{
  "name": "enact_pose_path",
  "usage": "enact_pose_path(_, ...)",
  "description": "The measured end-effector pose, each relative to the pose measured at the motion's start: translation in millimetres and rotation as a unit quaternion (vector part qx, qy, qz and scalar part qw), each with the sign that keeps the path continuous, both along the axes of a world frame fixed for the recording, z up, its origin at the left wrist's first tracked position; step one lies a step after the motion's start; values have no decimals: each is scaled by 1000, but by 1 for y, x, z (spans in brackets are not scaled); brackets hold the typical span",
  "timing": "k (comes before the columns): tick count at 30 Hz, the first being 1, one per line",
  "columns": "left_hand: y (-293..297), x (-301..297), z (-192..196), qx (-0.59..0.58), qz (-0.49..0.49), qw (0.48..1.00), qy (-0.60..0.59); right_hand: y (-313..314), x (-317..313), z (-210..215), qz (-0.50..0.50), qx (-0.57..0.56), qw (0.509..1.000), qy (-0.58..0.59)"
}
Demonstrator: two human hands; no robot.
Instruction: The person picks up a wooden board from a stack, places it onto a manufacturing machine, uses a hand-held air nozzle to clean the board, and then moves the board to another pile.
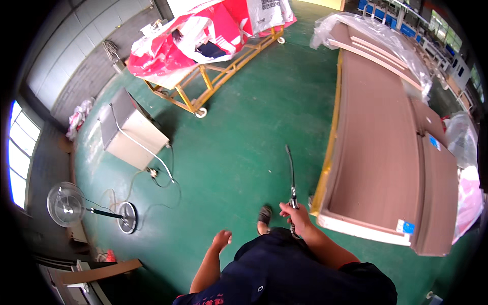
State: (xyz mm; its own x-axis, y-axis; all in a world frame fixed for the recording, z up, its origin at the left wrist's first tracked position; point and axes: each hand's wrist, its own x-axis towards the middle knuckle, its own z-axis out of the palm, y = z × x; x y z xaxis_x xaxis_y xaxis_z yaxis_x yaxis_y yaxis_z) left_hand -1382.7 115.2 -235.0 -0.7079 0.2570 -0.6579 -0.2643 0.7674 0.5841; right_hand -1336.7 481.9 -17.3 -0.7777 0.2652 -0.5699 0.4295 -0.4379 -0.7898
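My right hand (300, 218) grips an air blow gun (293, 195) in front of my body. Its thin, dark nozzle points away from me over the floor, and part of its handle is hidden behind my fingers. My left hand (221, 240) hangs free to the left, fingers curled in, and I see nothing in it. To the right of the blow gun stands a stack of brown panels (376, 137), the nearest thing to my right hand but not touched by it.
Ahead stands a yellow wheeled cart (206, 79) piled with red and white sheeting (223, 23). On the left are a boxy grey machine (134, 142) with trailing cables and a pedestal fan (66, 204). Clear plastic film (356, 23) covers the panels' far end. The floor (229, 152) is green.
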Motion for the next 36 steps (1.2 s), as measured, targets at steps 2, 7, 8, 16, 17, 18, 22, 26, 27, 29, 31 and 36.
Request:
enact_pose_path(2, -67, -15, -38, -98, -71, 993, 12, 5, -57, 11, -26, 8, 1000, -9)
enact_pose_path(7, -196, -51, -75, -250, -411, 863, 155, 26, -152, 35, -110, -32, 992, 43)
enact_pose_path(8, -194, -60, -81, -265, -369, 884, 112, 34, -162, 37, -126, -41, 990, 48)
enact_pose_path(16, -58, -288, -120, -141, -292, 945, -46, 127, -235, 26, -324, -87, 941, 40)
enact_pose_path(17, -22, -334, -112, -104, -181, 971, -118, 141, -245, 25, -354, -88, 930, 38)
enact_pose_path(18, 29, -373, -92, -47, -20, 978, -200, 155, -259, 24, -379, -100, 919, 47)
enact_pose_path(22, 177, -547, -19, 56, 120, 963, -235, 206, -321, 49, -469, -103, 875, 69)
enact_pose_path(26, 362, -679, 38, -4, -242, 969, 43, 251, -360, 75, -532, -64, 834, 129)
enact_pose_path(27, 403, -694, 60, 57, -171, 984, -3, 259, -368, 82, -543, -58, 828, 130)
enact_pose_path(29, 486, -722, 103, 180, -20, 979, -90, 276, -384, 101, -566, -49, 812, 136)
enact_pose_path(31, 569, -725, 156, 279, -60, 953, -99, 299, -396, 100, -595, -55, 788, 147)
enact_pose_path(36, 736, -714, 227, 368, -142, 905, -158, 370, -424, 71, -619, -66, 769, 145)
